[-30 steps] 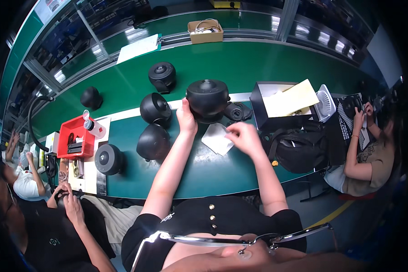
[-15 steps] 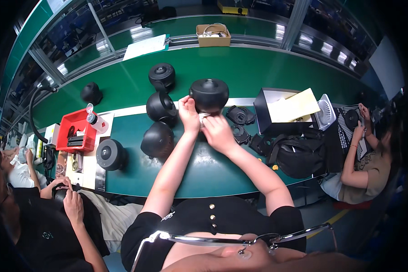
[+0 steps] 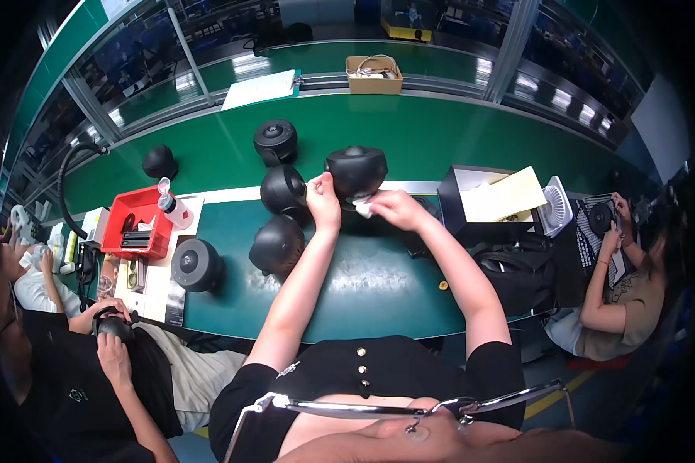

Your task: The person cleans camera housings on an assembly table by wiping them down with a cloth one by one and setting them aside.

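Table [image 3: 432, 143]: bright green toward far edge, darker teal-green toward near edge, pale lengthwise strip [image 3: 418, 187] between. Round device [image 3: 355, 166]: black. Cloth [image 3: 364, 209]: white. Near table's left edge: bin [image 3: 135, 253], red; bottle [image 3: 181, 216], white with dark collar [image 3: 166, 202]. Toward right edge: box [image 3: 449, 202], black; sheet [image 3: 510, 194], pale yellow. Far edge: carton [image 3: 374, 84], brown.

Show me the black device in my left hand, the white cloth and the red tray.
Black device [image 3: 356, 170]: head view, on the side of its rounded body.
White cloth [image 3: 364, 209]: head view, on its exposed part.
Red tray [image 3: 136, 251]: head view, on its near wall.
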A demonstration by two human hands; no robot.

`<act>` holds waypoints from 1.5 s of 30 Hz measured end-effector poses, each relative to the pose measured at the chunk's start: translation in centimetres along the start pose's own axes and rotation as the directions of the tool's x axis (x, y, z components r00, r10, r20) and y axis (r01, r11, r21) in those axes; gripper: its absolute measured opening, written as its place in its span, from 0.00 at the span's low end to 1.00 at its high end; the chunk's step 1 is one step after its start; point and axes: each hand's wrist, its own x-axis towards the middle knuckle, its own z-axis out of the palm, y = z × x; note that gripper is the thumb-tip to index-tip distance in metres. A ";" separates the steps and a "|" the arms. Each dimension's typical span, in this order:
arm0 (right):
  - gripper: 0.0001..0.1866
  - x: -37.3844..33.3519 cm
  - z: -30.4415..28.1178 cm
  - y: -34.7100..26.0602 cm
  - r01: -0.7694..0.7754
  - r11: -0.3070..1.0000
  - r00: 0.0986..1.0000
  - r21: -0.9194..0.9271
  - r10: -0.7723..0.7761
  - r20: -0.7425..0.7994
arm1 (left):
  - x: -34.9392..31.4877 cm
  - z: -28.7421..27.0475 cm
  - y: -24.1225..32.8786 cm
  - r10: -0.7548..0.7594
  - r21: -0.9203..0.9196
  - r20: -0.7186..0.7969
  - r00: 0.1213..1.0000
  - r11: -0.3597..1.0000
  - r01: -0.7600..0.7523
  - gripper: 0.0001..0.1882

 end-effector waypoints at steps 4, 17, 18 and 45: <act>0.13 1.5 -1.2 -0.6 -0.119 0.989 0.991 0.093 0.112 0.070 | 1.0 -0.7 -0.1 -0.133 -0.099 -0.069 0.989 0.987 0.126 0.23; 0.18 2.6 -0.2 3.1 -0.454 0.371 0.874 0.810 0.364 0.323 | -0.1 0.5 2.6 -0.557 -0.533 0.247 0.793 0.606 0.591 0.38; 0.18 2.7 -0.8 3.1 -0.483 0.373 0.863 0.792 0.353 0.360 | -0.2 0.6 2.4 -0.559 -0.532 0.247 0.792 0.604 0.593 0.38; 0.10 1.1 -0.7 -3.2 -0.312 0.933 0.838 0.182 0.360 -0.410 | -1.1 1.5 7.4 -0.764 -0.711 0.364 0.533 0.142 0.689 0.45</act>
